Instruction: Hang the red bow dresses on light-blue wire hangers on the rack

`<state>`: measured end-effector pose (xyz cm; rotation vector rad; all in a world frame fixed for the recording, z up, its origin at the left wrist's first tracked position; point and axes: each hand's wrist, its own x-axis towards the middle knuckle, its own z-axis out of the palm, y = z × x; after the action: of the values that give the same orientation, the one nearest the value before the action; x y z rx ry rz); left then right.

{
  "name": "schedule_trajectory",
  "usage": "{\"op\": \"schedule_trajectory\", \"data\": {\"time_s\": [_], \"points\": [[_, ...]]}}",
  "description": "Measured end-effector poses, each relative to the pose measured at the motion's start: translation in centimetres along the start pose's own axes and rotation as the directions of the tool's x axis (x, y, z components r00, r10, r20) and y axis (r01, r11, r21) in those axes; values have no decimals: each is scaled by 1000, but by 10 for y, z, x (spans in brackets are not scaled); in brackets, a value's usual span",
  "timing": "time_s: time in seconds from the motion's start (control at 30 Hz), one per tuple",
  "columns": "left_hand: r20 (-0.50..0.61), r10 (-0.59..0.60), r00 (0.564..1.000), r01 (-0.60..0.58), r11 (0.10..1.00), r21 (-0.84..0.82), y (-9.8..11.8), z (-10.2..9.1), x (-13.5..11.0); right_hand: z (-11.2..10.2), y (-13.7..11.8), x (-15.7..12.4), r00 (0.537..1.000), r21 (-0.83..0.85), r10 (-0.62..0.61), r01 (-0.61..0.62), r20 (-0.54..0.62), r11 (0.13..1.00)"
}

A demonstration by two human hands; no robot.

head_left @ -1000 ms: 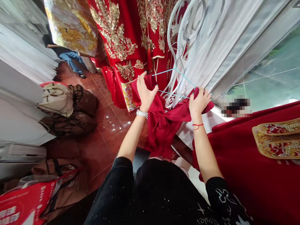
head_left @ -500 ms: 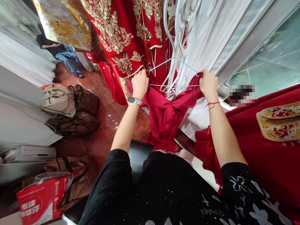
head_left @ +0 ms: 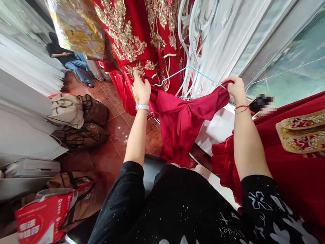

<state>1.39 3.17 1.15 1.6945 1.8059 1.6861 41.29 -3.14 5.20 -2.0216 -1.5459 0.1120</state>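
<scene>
A plain red dress (head_left: pixel 181 125) with a bow at its front hangs from a light blue wire hanger (head_left: pixel 189 73), hooked on a white ornate metal rack (head_left: pixel 200 20). My left hand (head_left: pixel 141 87) is closed on the dress's left shoulder at the hanger's left end. My right hand (head_left: pixel 236 88) pinches the right shoulder at the hanger's right end. The dress is stretched wide between both hands.
A red gown with gold embroidery (head_left: pixel 137 37) hangs behind the hanger. Red cloth with embroidered shoes (head_left: pixel 302 132) lies at the right. Brown and beige bags (head_left: pixel 76 118) and a red bag (head_left: pixel 40 220) sit on the tiled floor. A person (head_left: pixel 68 59) is far back left.
Both hands have moved apart along the hanger, pulling the dress's shoulders out toward its ends; the bunched fabric is now spread flat.
</scene>
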Motion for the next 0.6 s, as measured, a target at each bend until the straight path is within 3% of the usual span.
{"op": "schedule_trajectory", "data": {"time_s": [0.1,0.27,0.43,0.6], "points": [[-101,-43,994,42,999,-9,-1,-4,-14,16,11,-5,967,144,167,-141,-191,979],[-186,-69,980,72,997,9,-4,-15,-39,37,36,-28,897,305,263,-154,-355,940],[-119,-118,986,121,992,23,-9,-18,-70,61,49,-63,856,408,361,-198,-371,891],[-13,-216,976,216,968,131,-16,-19,-107,80,42,-90,904,363,348,-247,-247,899]]}}
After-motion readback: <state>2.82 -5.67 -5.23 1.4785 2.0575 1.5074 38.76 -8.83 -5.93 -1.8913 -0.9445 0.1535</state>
